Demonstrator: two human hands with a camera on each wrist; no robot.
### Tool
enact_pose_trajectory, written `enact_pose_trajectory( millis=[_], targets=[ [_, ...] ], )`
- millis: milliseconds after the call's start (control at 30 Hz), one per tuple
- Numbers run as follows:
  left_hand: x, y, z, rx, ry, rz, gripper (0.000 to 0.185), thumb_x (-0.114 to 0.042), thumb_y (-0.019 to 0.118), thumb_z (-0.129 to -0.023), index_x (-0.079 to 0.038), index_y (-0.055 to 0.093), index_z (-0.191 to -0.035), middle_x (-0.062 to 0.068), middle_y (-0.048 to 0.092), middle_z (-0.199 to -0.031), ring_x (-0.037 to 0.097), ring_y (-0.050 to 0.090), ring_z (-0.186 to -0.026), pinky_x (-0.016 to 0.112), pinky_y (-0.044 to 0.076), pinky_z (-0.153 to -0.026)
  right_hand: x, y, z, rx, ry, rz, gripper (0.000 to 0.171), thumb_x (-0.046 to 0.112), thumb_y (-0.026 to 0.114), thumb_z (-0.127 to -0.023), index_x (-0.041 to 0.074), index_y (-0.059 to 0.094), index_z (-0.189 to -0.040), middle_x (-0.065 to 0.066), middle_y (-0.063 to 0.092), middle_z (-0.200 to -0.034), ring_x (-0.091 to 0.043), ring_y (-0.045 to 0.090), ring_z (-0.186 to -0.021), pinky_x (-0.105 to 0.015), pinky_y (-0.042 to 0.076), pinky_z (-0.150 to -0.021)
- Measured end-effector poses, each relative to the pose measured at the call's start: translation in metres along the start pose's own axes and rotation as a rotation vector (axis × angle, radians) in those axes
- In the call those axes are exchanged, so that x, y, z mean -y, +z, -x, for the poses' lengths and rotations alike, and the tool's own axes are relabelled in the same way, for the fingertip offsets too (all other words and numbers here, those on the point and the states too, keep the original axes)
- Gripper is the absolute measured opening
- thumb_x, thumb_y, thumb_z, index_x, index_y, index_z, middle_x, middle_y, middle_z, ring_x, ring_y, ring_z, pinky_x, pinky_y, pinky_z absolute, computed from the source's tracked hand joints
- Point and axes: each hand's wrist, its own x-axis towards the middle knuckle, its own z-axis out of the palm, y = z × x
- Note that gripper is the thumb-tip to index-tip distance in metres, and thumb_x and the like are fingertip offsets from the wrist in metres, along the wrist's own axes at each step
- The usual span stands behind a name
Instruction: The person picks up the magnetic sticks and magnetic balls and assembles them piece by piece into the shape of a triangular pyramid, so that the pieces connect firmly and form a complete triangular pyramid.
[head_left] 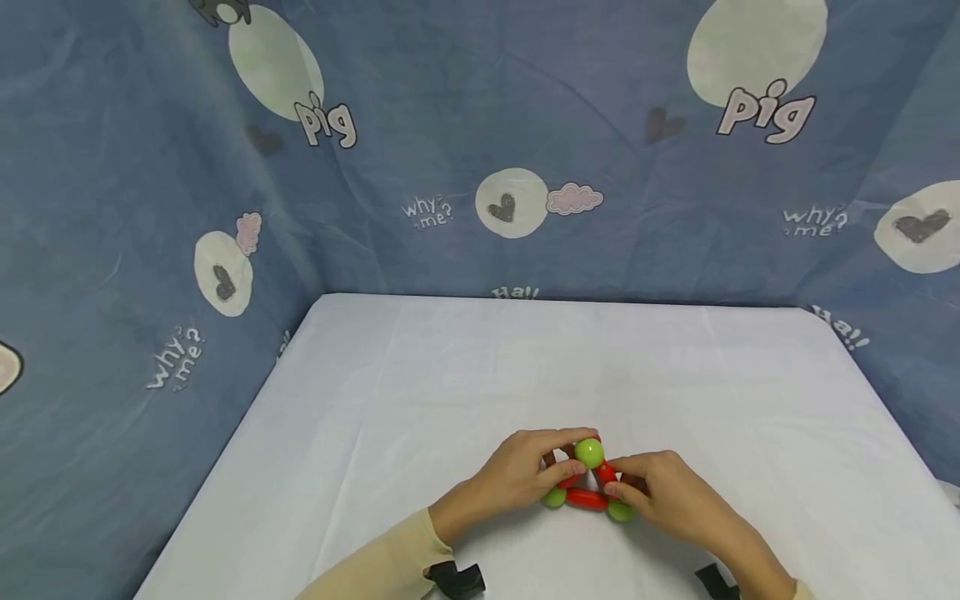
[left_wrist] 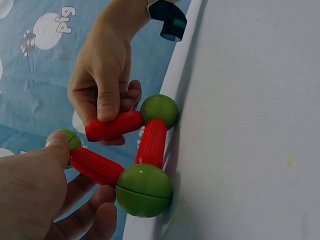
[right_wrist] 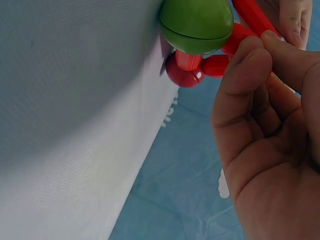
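A small frame of red rods joined by green balls stands on the white table. My left hand (head_left: 517, 471) pinches the top green ball (head_left: 589, 452) between thumb and fingers. From the right, my right hand (head_left: 667, 492) pinches a red rod (left_wrist: 115, 126) that runs up from the lower right green ball (left_wrist: 160, 111). A second red rod (head_left: 587, 499) forms the base, ending at the lower left green ball (head_left: 554, 497). Between that ball and my left thumb slants a ribbed red rod (left_wrist: 96, 166). Low in the right wrist view, a red ball (right_wrist: 184, 72) shows behind a green one.
The white cloth-covered table (head_left: 450, 358) spreads around the frame. A blue printed curtain (head_left: 420, 125) hangs behind it and along the left side. Black straps (head_left: 456, 579) sit at both wrists.
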Motion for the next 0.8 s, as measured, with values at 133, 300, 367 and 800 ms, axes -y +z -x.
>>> enact_pose_trajectory(
  millis=[133, 300, 367, 800],
  targets=[
    [-0.0009, -0.0001, -0.0007, 0.006, 0.014, -0.043, 0.044, -0.041, 0.061, -0.1, -0.025, 0.06, -0.142, -0.009, 0.073, -0.109, -0.005, 0.053, -0.07, 0.011, 0.046, -0.065, 0.0005, 0.0003, 0.0002, -0.004, -0.005, 0.003, 0.008, 0.027, 0.07, -0.097, 0.021, 0.073, -0.092, 0.018, 0.052, -0.067, 0.004, 0.044, -0.061, -0.018, 0.041, -0.055],
    [-0.0017, 0.0001, 0.0001, 0.009, 0.024, -0.076, 0.043, -0.041, 0.06, -0.101, -0.026, 0.06, -0.141, -0.009, 0.072, -0.111, -0.006, 0.051, -0.068, 0.01, 0.045, -0.063, 0.0011, 0.0011, 0.0001, -0.013, -0.018, 0.008, 0.009, 0.026, 0.07, -0.097, 0.021, 0.072, -0.089, 0.018, 0.051, -0.067, 0.005, 0.043, -0.061, -0.018, 0.04, -0.055],
    [-0.0022, 0.0004, 0.0003, 0.006, 0.029, -0.078, 0.043, -0.04, 0.06, -0.101, -0.025, 0.06, -0.141, -0.009, 0.072, -0.111, -0.005, 0.051, -0.068, 0.01, 0.045, -0.064, 0.001, 0.0013, 0.0002, -0.016, -0.023, 0.01, 0.01, 0.026, 0.07, -0.097, 0.021, 0.071, -0.089, 0.018, 0.05, -0.066, 0.005, 0.043, -0.061, -0.018, 0.04, -0.054],
    [-0.0049, 0.0036, 0.0001, -0.001, 0.058, -0.145, 0.042, -0.037, 0.063, -0.101, -0.026, 0.06, -0.142, -0.008, 0.071, -0.127, -0.007, 0.046, -0.063, 0.007, 0.04, -0.059, 0.0009, 0.0024, 0.0013, -0.018, -0.031, 0.013, 0.012, 0.025, 0.071, -0.096, 0.022, 0.069, -0.085, 0.019, 0.05, -0.067, 0.005, 0.043, -0.061, -0.018, 0.041, -0.055]
  ],
)
